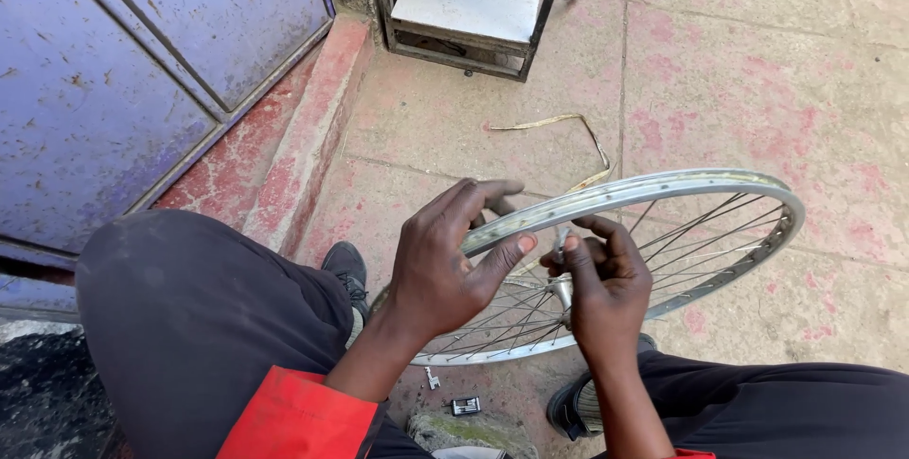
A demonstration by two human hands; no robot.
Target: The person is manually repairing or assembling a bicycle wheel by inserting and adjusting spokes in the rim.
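A silver bicycle wheel rim [701, 182] with thin spokes [696, 241] rests tilted between my knees. My left hand [445, 265] grips the near edge of the rim, thumb on its inner side. My right hand [601, 284] pinches a small silver metal piece [562, 236] at a spoke just under the rim. The wheel hub is mostly hidden behind my right hand.
My dark trouser legs [199, 326] and black shoes [346, 265] frame the wheel. Small metal parts [464, 406] lie on the pink paving [720, 71] by my feet. A purple metal door [114, 71], a red step [303, 137], a metal stand [469, 4] and a loose strap [568, 132] are farther off.
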